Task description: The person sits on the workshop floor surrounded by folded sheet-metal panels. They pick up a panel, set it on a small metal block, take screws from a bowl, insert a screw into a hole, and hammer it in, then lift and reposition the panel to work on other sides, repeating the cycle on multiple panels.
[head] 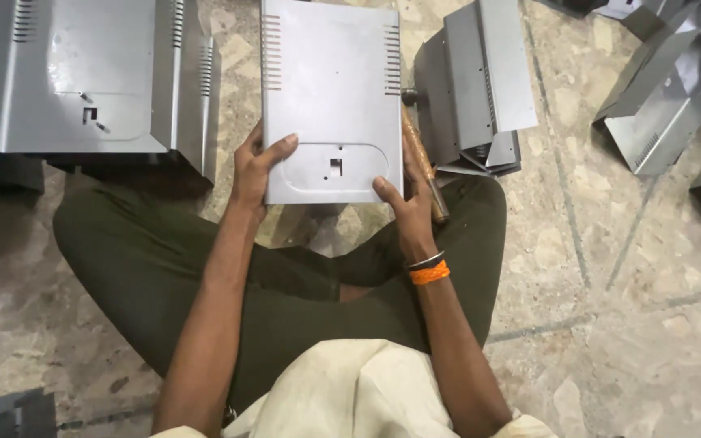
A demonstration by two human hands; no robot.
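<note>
I sit cross-legged on a stone floor and hold a grey sheet-metal cover (330, 89) in front of me. It has rows of vent slots down both long sides and a small square cut-out inside a pressed oval near its bottom edge. My left hand (255, 166) grips the cover's lower left corner, thumb on top. My right hand (406, 201) grips the lower right corner. A hammer with a wooden handle (423, 162) lies just right of the cover, beside my right hand.
A stack of similar grey metal covers (83, 77) stands at the upper left. More bent metal housings (480, 81) lie right of the hammer, and others (667, 89) at the upper right. Another grey piece (6, 414) shows at the bottom left.
</note>
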